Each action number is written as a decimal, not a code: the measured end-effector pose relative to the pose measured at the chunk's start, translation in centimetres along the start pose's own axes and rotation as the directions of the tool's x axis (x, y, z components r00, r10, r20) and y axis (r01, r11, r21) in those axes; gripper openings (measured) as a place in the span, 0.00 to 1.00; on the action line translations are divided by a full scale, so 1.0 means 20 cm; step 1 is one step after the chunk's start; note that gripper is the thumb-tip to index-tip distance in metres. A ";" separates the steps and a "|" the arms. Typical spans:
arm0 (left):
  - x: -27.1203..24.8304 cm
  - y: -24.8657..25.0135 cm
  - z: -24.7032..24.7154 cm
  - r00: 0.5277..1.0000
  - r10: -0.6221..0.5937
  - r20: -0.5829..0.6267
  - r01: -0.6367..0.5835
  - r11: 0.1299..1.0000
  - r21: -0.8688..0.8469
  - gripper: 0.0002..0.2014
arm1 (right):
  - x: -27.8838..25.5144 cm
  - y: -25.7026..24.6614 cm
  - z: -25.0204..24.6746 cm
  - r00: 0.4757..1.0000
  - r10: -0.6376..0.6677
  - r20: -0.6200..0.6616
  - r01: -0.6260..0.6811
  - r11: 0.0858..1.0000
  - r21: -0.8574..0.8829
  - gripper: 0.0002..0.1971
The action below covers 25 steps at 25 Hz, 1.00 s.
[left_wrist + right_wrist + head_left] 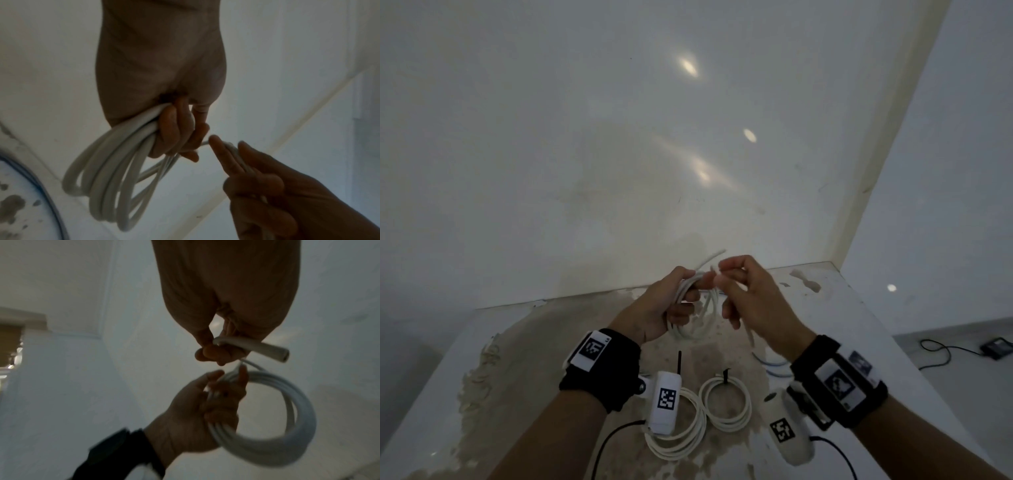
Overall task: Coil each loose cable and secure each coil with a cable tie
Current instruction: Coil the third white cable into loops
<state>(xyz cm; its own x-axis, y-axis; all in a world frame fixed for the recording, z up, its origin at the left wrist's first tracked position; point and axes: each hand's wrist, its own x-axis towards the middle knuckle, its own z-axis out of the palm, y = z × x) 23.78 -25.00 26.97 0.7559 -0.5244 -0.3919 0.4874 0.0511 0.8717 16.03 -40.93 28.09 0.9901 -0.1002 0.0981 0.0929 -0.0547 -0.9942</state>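
My left hand (686,296) grips a coil of white cable (697,325) held above the table, its fingers curled round the bundled loops (107,178). The cable's cut end (714,255) sticks up behind the hands and shows beside my right fingers (267,350). Just right of the left hand, my right hand (722,277) pinches a thin white tie (232,147) that runs from the left fingers. From the right wrist, the left hand (205,410) and the hanging coil (287,434) are blurred.
Two white coils lie on the stained table (534,342) near me: one (726,404) bound with a black tie (725,375), one (681,438) partly under the left wrist camera. A blue cable (770,365) lies right. A black device (996,347) sits on the floor.
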 end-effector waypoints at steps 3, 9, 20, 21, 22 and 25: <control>0.00 -0.01 0.06 0.998 0.065 -0.008 -0.065 0.997 -0.037 0.17 | -0.02 0.05 0.08 0.999 -0.037 -0.026 0.037 0.999 0.010 0.08; 0.01 -0.01 0.06 0.985 0.149 -0.085 -0.157 0.983 -0.098 0.15 | -0.07 0.09 0.12 0.998 -0.040 0.040 0.038 0.998 0.048 0.16; -0.04 0.02 0.06 0.990 0.122 -0.069 -0.139 0.903 -0.407 0.22 | -0.15 0.31 0.05 0.936 0.340 0.096 -0.349 0.847 0.402 0.03; -0.03 0.01 0.06 0.988 0.128 -0.088 -0.153 0.888 -0.434 0.23 | -0.15 0.30 0.05 0.926 0.366 0.095 -0.363 0.790 0.494 0.03; -0.03 -0.01 0.07 0.985 0.138 -0.107 -0.173 0.867 -0.468 0.23 | -0.14 0.30 0.06 0.919 0.383 0.091 -0.363 0.734 0.575 0.03; -0.03 -0.04 0.10 0.966 0.182 -0.182 -0.253 0.798 -0.547 0.24 | -0.13 0.27 0.12 0.918 0.389 0.082 -0.339 0.656 0.674 0.18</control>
<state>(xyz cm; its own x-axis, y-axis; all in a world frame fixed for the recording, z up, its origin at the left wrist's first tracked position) 22.14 -26.44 27.13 0.8988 -0.3424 -0.2738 0.4364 0.6384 0.6340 14.31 -38.59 22.38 0.9533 -0.0314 -0.3003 -0.2034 0.6681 -0.7157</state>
